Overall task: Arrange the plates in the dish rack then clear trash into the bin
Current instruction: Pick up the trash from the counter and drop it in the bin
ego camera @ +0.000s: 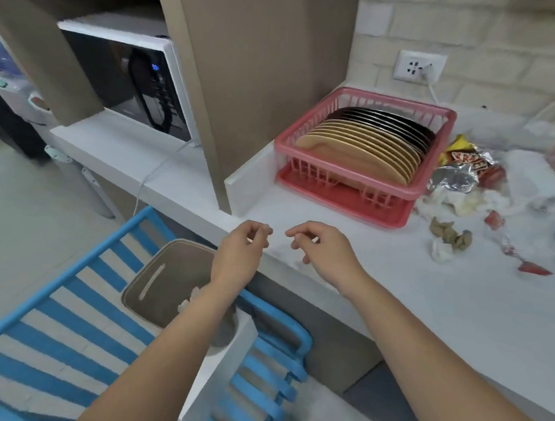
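my left hand and right hand hang side by side at the counter edge, fingers loosely curled, holding nothing, likely free for the trash. the bin sits just below my left wrist, handy for dropping. the plates stand on edge in the rack, so that part looks done. the trash lies right of the rack, well apart from my hands.

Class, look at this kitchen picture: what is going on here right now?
A person is tidying a counter. The plates already stand in the pink dish rack. Wrappers and crumpled tissues lie beside it. Both hands, left and right, hover empty near the counter's edge, above the bin.
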Available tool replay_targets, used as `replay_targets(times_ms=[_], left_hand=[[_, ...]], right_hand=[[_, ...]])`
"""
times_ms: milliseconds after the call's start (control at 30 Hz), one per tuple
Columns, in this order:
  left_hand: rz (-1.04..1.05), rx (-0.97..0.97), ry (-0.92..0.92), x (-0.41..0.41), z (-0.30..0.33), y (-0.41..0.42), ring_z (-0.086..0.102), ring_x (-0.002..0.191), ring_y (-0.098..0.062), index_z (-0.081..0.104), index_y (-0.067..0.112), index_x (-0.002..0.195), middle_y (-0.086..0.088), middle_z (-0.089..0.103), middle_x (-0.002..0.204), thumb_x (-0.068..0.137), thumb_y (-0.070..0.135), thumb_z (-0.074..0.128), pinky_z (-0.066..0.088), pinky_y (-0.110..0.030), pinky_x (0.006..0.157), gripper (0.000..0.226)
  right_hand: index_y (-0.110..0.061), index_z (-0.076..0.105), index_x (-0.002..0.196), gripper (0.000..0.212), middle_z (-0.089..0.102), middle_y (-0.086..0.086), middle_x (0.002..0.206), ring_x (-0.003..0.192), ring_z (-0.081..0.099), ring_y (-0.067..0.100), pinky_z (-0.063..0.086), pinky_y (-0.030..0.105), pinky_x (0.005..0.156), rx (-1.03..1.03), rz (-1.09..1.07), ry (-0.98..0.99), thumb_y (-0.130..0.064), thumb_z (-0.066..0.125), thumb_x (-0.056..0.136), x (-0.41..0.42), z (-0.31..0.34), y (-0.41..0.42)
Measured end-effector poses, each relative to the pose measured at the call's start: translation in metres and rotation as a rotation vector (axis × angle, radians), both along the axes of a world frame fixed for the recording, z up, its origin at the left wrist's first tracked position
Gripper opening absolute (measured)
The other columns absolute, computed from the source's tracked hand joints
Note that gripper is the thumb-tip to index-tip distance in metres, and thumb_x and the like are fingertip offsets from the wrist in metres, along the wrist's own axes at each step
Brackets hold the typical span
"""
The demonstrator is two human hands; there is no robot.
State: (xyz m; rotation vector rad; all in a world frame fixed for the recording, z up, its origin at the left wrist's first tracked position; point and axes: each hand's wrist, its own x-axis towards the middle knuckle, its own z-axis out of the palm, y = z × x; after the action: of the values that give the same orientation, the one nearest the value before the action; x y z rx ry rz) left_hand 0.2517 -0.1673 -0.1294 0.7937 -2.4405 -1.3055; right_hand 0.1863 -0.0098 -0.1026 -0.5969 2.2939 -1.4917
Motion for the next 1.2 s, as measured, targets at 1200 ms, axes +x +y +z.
replay_targets(times_ms=[1200], left_hand=[[-0.455,-0.188,0.109,-0.165,-0.040,0.323,0.055,0.096,-0.006,0.065,0.039,0.113,0.014,0.060,0.097,0.090,0.015,0.065,0.040,-0.017,0.082,0.034]], right_hand=[[-0.024,0.062,0.117,0.029,0.052,-0.003,0.107,0.085,0.057,0.008,0.039,0.013,0.070,0.096,-0.344,0.109,-0.014,0.059,0.090,-0.115,-0.027,0.322]])
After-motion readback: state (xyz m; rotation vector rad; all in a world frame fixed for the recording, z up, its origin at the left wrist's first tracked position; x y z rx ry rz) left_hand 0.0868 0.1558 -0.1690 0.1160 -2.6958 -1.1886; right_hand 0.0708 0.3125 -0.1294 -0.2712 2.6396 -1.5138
